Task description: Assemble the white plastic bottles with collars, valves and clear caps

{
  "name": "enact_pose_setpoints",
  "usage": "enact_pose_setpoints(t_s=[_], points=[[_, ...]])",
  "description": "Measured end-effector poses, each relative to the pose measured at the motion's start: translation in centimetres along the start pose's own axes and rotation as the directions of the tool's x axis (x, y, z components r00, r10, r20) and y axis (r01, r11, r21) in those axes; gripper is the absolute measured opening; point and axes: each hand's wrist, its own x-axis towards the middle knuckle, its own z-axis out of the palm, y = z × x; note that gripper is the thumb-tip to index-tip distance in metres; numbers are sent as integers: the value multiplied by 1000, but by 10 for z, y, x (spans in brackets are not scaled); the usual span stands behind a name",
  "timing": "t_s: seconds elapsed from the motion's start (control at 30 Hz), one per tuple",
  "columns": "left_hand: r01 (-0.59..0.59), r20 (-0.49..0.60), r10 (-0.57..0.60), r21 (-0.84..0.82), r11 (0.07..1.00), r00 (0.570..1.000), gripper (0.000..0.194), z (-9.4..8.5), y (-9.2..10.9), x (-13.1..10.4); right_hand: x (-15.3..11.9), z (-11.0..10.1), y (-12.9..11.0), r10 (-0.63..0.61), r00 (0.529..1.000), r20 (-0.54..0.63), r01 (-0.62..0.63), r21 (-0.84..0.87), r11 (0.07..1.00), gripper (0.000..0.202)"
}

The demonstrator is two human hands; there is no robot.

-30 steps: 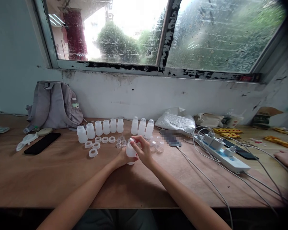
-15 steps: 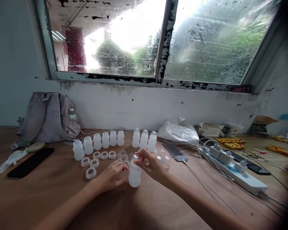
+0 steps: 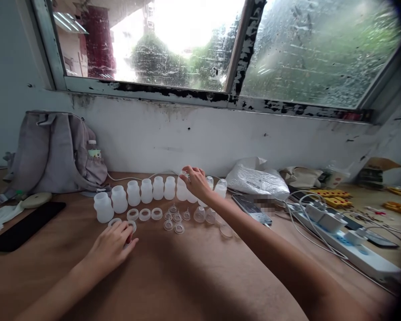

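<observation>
My right hand (image 3: 197, 183) is at the back of the table, fingers closed round the capped top of a frosted baby bottle (image 3: 182, 191). That bottle stands at the right end of a row of open bottle bodies (image 3: 132, 194). Other capped bottles (image 3: 221, 188) are partly behind my right hand and forearm. My left hand (image 3: 112, 244) is low over the white screw rings (image 3: 145, 215), its fingers curled; what they hold is hidden. Clear nipples (image 3: 177, 217) lie in the middle, with clear dome caps (image 3: 199, 214) to their right.
A grey backpack (image 3: 53, 151) and a black flat case (image 3: 26, 227) are at left. On the right are a silver bubble bag (image 3: 257, 178), a phone (image 3: 252, 208) and a white power strip (image 3: 350, 245) with trailing cables. A wall and window stand behind.
My right hand has carried the capped bottle from the front middle back to the row. My left hand has moved left, away from the bottle, onto the rings. The view has tilted down slightly.
</observation>
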Motion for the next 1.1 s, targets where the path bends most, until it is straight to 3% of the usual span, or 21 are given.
enact_pose_setpoints(t_s=[0.13,0.27,0.43,0.6,0.73,0.8,0.87,0.97,1.1], points=[[47,-64,-45,24,999,997,21,14,-6,-12,5,23,12,68,996,55,-59,-140,988,21],[39,-16,-40,-49,998,999,18,17,-3,-13,6,32,22,115,989,91,-93,-215,972,24],[-63,-9,62,-180,982,998,12,12,22,-1,6,31,26,95,991,93,-68,-257,964,27],[-189,-38,185,-232,954,982,9,16,47,21,-1,27,28,12,995,100,6,-182,983,34],[-260,-47,257,-288,922,965,8,26,61,36,-11,16,20,-70,997,-19,67,-121,990,35],[-288,-61,284,-323,901,957,7,30,68,41,-23,7,10,-134,986,-98,131,-36,991,31],[-333,-93,321,-348,876,943,11,32,74,44,-43,0,-2,-183,978,-100,194,111,975,25],[-410,-145,384,-377,831,912,14,33,78,47,-83,-2,-16,-182,983,23,172,231,958,15],[-479,-215,429,-438,760,877,18,37,74,51,-129,12,-21,-50,968,246,17,135,991,11]])
